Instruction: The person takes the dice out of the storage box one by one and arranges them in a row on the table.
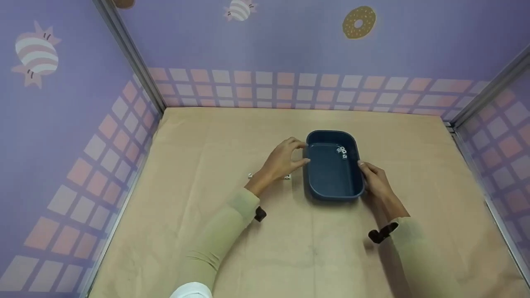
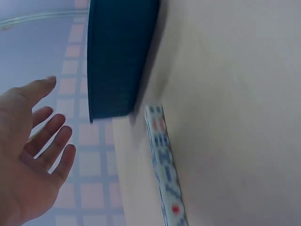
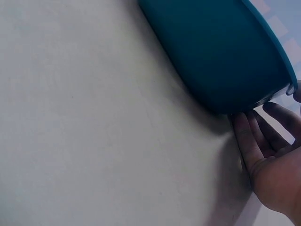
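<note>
A dark blue rectangular tub (image 1: 331, 178) stands on the table, with several small white dice (image 1: 343, 152) inside near its far right side. My right hand (image 1: 377, 180) grips the tub's right side, thumb at the rim; in the right wrist view its fingers (image 3: 249, 136) reach low against the wall. At the tub's left rim is my left hand (image 1: 281, 159), thumb and fingers spread apart with nothing between them. Below that hand, a straight row of white dice with blue and red spots (image 2: 164, 162) lies on the table, partly hidden by the forearm in the head view.
A beige cloth (image 1: 232, 132) covers the table. Purple walls with pink and white checks (image 1: 265, 89) stand at the back and both sides, joined by grey metal posts (image 1: 132, 54). Each wrist carries a dark camera mount (image 1: 383, 232).
</note>
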`<state>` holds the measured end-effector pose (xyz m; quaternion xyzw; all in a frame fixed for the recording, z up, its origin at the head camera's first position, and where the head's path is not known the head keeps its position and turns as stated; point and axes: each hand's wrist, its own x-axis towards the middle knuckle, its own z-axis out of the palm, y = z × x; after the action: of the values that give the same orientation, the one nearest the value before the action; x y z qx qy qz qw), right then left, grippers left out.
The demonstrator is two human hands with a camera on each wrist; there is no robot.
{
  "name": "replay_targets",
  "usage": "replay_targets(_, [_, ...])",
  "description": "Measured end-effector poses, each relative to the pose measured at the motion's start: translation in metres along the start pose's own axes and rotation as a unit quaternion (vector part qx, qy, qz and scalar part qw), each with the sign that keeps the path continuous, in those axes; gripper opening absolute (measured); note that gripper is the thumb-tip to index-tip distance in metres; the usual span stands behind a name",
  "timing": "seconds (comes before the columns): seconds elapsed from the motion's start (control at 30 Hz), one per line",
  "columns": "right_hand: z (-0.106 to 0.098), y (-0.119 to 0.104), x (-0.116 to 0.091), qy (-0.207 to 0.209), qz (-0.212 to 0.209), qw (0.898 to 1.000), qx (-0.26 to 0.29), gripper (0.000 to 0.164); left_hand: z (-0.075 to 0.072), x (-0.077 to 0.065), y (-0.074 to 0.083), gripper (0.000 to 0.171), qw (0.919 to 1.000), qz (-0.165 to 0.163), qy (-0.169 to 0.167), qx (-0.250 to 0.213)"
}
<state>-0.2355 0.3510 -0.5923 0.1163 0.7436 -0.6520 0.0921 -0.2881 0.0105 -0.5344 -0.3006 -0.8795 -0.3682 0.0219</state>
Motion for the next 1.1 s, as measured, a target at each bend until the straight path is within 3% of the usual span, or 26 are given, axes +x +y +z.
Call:
replay_targets(0.17, [-0.002, -0.008, 0.002, -0.022, 0.010, 0.999, -0.025, 0.072, 0.025, 0.021, 0.016, 0.048, 0.9998, 0.000, 0.002, -0.019])
replay_targets(0.4, [-0.007, -0.021, 0.003, -0.078, 0.061, 0.994, 0.044, 0.064, 0.058, 0.043, 0.040, 0.049, 0.9997, -0.017, 0.002, -0.016])
replay_targets(0.57, [-0.013, -0.025, 0.003, -0.068, 0.055, 0.995, 0.057, 0.066, 0.079, 0.055, 0.054, 0.051, 0.9991, -0.039, 0.001, -0.015])
replay_targets(0.8, [-0.016, -0.025, 0.007, -0.079, 0.025, 0.996, 0.044, 0.063, 0.101, 0.067, 0.057, 0.049, 0.9975, -0.069, 0.001, -0.019])
replay_targets(0.93, [-0.016, -0.024, 0.007, -0.095, 0.028, 0.994, 0.043, 0.062, 0.112, 0.073, 0.056, 0.046, 0.9962, -0.086, -0.007, -0.015])
replay_targets(1.1, [-0.015, -0.019, 0.006, -0.086, 0.033, 0.994, 0.052, 0.064, 0.124, 0.078, 0.056, 0.045, 0.9941, -0.106, -0.020, -0.004])
